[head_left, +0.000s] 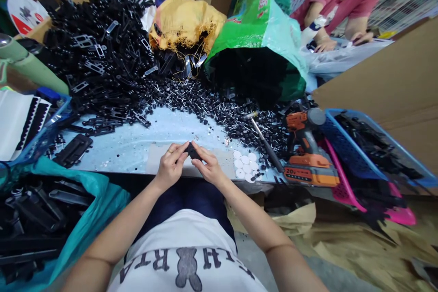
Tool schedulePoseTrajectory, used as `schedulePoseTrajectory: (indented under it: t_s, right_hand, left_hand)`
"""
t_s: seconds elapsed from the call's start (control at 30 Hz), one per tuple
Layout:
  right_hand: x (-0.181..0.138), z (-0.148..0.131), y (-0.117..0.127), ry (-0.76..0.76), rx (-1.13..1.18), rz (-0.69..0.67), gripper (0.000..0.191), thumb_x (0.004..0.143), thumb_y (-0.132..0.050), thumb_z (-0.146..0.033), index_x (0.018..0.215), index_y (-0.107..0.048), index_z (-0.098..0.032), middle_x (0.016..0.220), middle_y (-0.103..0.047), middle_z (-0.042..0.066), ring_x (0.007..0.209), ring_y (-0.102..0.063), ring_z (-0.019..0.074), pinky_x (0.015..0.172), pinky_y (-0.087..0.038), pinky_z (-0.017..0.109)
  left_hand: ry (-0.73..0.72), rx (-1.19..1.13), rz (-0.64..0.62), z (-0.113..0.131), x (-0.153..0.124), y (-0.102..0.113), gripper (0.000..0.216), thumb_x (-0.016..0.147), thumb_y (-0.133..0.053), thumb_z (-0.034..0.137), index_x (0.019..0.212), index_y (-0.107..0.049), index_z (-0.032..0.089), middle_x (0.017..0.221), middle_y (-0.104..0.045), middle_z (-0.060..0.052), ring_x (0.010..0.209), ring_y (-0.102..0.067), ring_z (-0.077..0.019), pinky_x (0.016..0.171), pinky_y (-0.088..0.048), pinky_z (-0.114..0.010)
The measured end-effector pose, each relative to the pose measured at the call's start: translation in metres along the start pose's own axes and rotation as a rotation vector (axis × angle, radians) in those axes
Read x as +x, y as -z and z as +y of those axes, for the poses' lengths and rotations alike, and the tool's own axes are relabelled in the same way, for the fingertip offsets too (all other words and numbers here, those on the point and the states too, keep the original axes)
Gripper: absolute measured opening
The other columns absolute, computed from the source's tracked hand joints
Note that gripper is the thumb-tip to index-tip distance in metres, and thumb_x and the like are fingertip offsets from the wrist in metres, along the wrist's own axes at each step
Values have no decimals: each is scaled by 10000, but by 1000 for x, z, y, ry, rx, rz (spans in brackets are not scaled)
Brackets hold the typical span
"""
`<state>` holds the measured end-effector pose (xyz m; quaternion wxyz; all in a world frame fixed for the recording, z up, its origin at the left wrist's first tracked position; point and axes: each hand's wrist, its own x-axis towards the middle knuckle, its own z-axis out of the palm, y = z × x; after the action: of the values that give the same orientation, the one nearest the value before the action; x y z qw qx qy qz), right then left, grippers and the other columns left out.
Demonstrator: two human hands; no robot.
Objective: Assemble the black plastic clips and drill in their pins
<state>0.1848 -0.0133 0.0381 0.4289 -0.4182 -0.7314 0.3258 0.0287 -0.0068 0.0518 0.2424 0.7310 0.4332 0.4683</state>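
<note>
Both my hands meet at the near edge of the light blue table (137,141). My left hand (171,166) and my right hand (207,166) pinch a small black plastic part (192,150) between their fingertips, fingers closed on it. A big heap of black plastic strips (99,54) rises at the back left. Small black round pieces (212,105) are strewn across the middle. Several white round pads (244,164) lie just right of my right hand.
An orange cordless drill (306,150) lies at the right with a screwdriver (265,141) beside it. Blue basket (345,146) and pink basket (342,187) hold black parts at right. Yellow sack (185,23) and green bag (260,32) stand behind. A teal bag (99,200) sits at left. Another person's arms (325,41) work at far right.
</note>
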Motion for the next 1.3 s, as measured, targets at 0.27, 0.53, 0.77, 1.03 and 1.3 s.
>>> schedulePoseTrajectory:
  t_s: [0.27, 0.53, 0.77, 1.03, 1.3]
  right_hand:
    - [22, 25, 27, -121, -289, -262, 519, 901, -383, -487, 1363, -399, -251, 1094, -605, 74, 975, -571, 186, 867, -449, 326]
    - [114, 113, 182, -587, -920, 285, 405, 895, -439, -313, 1250, -497, -124, 1190, -541, 168, 1145, -464, 270, 947, -387, 403]
    - [158, 129, 228, -870, -681, 349, 352, 771, -597, -161, 1096, -568, -28, 1104, -585, 239, 1090, -540, 298, 922, -417, 410]
    - [89, 74, 187, -634, 188, 369, 288, 843, -527, -331, 1090, -553, -184, 1052, -640, 78, 877, -638, 147, 713, -521, 274]
    - [-26, -2, 47, -281, -267, 145, 377, 846, -488, -502, 805, -656, -167, 838, -655, 91, 822, -578, 200, 778, -435, 359]
  left_hand:
    - [231, 262, -30, -12, -11, -8, 395, 910, -359, 251, 1283, -473, 185, 1144, -547, -128, 1069, -536, -228, 879, -459, -382]
    - [-219, 654, -779, -21, 18, -16, 473, 842, -396, 62, 1259, -492, 263, 988, -635, -80, 1007, -543, -224, 981, -303, -488]
    - [-92, 872, -753, -25, 22, -22, 427, 843, -434, 96, 1251, -510, 198, 967, -625, -120, 926, -559, -239, 769, -404, -376]
    - [122, 327, -463, -21, 15, -22, 505, 844, -515, 387, 1308, -428, 209, 1131, -557, -117, 1038, -531, -236, 875, -433, -387]
    - [601, -281, -199, 18, 22, -58, 435, 865, -419, 476, 1078, -587, 136, 620, -608, -8, 482, -551, -121, 514, -445, -239]
